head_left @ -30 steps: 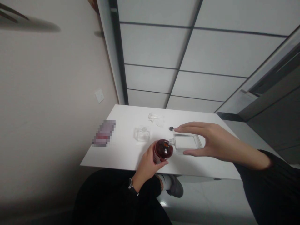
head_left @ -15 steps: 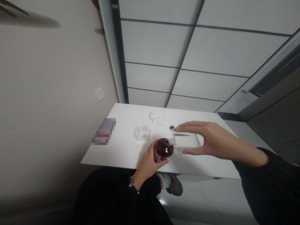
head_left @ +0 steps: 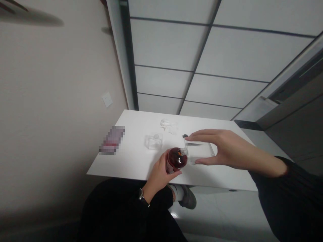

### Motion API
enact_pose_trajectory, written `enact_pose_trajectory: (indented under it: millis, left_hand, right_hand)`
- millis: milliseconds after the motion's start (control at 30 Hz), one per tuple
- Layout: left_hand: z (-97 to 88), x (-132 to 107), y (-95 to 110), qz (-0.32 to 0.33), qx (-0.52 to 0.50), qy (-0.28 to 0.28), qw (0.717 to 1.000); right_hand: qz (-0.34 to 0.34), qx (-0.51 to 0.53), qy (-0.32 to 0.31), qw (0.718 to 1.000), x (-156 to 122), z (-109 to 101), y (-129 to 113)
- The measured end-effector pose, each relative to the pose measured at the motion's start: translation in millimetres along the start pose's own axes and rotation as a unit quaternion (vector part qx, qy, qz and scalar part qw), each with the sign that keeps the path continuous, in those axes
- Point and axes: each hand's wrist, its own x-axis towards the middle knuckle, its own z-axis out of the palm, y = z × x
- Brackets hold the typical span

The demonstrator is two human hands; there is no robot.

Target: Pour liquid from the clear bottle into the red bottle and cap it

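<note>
My left hand [head_left: 160,172] wraps round a dark red bottle [head_left: 177,158] at the table's near edge. In my right hand [head_left: 219,146] is a clear glass bottle [head_left: 200,152], gripped between the thumb below and the fingers above. The glass bottle lies on its side in the air, its threaded neck at the mouth of the red bottle. Whether the two rims touch, I cannot tell. Just beyond my right fingertips a small black cap [head_left: 185,136] rests on the table. I cannot make out any liquid flowing between the bottles.
On the white table [head_left: 133,163] stands a clear square glass piece [head_left: 153,141], left of the bottles. Crumpled clear plastic [head_left: 168,125] lies farther back. A blurred-out purple object [head_left: 112,140] is at the left edge. A wall [head_left: 63,111] borders the table's left side.
The bottles stay neck to mouth, with both hands holding as before. The clear bottle looks slightly less tilted or shifted; the whole view has moved a little.
</note>
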Motion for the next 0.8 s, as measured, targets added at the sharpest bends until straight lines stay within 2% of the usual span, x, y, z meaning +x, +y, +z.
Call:
enact_pose_trajectory:
  millis: [800]
  left_hand:
    - [-0.7, 1, 7, -0.006, -0.013, 0.004, 1.000]
  right_hand:
    - [-0.020, -0.057, -0.039, 0.997, 13, -9, -7]
